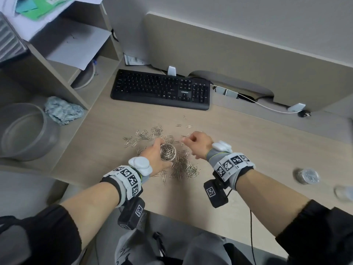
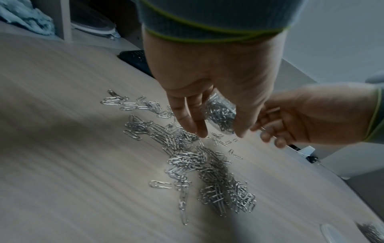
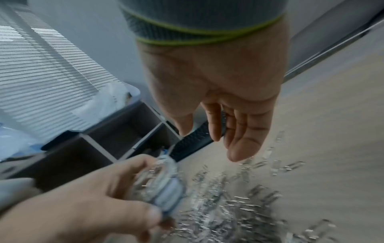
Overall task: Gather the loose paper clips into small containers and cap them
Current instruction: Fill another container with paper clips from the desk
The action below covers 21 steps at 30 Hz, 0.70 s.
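Note:
My left hand (image 1: pixel 155 156) grips a small clear container (image 1: pixel 168 152) near the middle of the desk, open end up and packed with silver paper clips. The left wrist view shows that container (image 2: pixel 220 113) between my thumb and fingers. Loose paper clips (image 1: pixel 184 167) lie in heaps around and in front of it, with more behind (image 1: pixel 149 134). My right hand (image 1: pixel 193 142) hovers just right of the container above scattered clips. Its fingers (image 3: pixel 239 144) are loosely bent, the thumb is apart from them, and nothing shows plainly in them. The right wrist view is blurred.
A black keyboard (image 1: pixel 162 88) lies behind the clips. At the right stand a capped container of clips (image 1: pixel 308 176) and a clear lid (image 1: pixel 343 192). On the left are a grey round tub (image 1: pixel 24 131), a crumpled cloth (image 1: pixel 63 111) and shelving. A white cable (image 1: pixel 267 107) runs along the back.

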Each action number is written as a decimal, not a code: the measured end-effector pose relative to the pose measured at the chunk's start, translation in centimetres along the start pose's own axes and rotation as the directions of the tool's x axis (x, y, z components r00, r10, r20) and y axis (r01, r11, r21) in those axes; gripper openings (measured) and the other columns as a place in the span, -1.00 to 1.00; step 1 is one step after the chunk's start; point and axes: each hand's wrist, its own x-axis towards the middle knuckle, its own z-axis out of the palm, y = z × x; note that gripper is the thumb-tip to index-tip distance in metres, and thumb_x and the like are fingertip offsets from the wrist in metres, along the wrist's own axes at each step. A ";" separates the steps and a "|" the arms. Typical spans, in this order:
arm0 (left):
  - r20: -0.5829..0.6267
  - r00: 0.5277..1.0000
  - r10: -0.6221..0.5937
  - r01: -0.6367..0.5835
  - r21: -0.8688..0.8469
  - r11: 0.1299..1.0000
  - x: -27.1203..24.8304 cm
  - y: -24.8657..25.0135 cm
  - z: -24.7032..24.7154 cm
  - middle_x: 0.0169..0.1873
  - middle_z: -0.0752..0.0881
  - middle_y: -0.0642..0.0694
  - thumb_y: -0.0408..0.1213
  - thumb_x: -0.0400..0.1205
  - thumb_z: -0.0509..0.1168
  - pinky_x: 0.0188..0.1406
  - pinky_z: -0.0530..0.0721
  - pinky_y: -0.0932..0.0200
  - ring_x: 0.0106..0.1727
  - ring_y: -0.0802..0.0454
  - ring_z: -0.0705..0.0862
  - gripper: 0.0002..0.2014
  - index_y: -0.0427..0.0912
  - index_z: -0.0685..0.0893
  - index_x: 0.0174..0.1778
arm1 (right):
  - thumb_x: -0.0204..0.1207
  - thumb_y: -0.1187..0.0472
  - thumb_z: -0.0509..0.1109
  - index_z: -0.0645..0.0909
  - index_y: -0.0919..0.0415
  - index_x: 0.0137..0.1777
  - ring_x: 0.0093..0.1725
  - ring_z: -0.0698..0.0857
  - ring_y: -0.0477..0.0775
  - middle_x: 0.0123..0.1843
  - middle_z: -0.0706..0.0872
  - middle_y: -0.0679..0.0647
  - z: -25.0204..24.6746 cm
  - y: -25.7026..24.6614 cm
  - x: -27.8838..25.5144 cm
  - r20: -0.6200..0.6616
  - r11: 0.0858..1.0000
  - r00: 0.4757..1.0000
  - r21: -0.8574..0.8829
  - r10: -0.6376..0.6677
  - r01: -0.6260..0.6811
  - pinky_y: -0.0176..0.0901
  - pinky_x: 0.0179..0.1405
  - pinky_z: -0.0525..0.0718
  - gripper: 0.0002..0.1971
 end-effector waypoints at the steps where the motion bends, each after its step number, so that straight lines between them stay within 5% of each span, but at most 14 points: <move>1: 0.001 1.000 -0.005 0.005 0.009 1.000 0.0 -0.4 -0.2 0.24 0.65 -0.11 -0.03 0.44 0.56 0.08 0.65 0.01 0.13 -0.15 0.67 -0.24 -0.07 0.30 0.45 | 0.41 -0.31 0.32 0.56 0.01 -0.13 -0.26 0.79 0.16 -0.23 0.74 0.03 0.0 0.9 0.3 0.020 0.998 0.999 -0.050 0.040 -0.039 0.15 -0.15 0.81 -0.62; 6: -0.030 0.999 -0.044 0.044 -0.021 0.999 -0.6 -3.4 -1.5 0.26 0.64 -0.03 0.00 0.40 0.57 0.10 0.67 -0.02 0.17 -0.09 0.68 -0.25 0.03 0.33 0.43 | 0.15 -0.48 0.32 0.44 0.04 0.34 0.03 0.65 0.23 0.17 0.53 0.11 2.1 3.3 1.0 0.094 0.883 0.984 -0.462 0.149 -0.089 0.12 0.03 0.70 -0.16; 11: -0.038 0.993 -0.110 0.109 -0.032 0.994 -1.1 -5.7 -2.2 0.12 0.71 -0.05 -0.02 0.38 0.55 0.08 0.68 -0.07 0.07 -0.12 0.72 -0.32 -0.01 0.35 0.32 | 0.30 -0.43 0.43 0.29 0.10 0.53 0.24 0.63 0.28 0.42 0.44 0.25 5.7 1.5 0.9 0.144 0.837 0.989 -0.545 0.033 0.052 0.12 0.10 0.70 -0.08; 21: -0.034 0.990 -0.137 0.136 -0.030 0.990 -1.1 -7.5 -2.8 0.09 0.72 -0.09 -0.02 0.36 0.54 0.04 0.69 -0.06 0.03 -0.16 0.71 -0.30 -0.02 0.34 0.34 | 0.34 -0.31 0.49 0.28 0.13 0.45 0.05 0.68 0.25 0.29 0.40 0.19 6.4 -2.1 3.1 0.143 0.797 0.985 -0.581 -0.099 0.164 0.13 -0.01 0.76 -0.17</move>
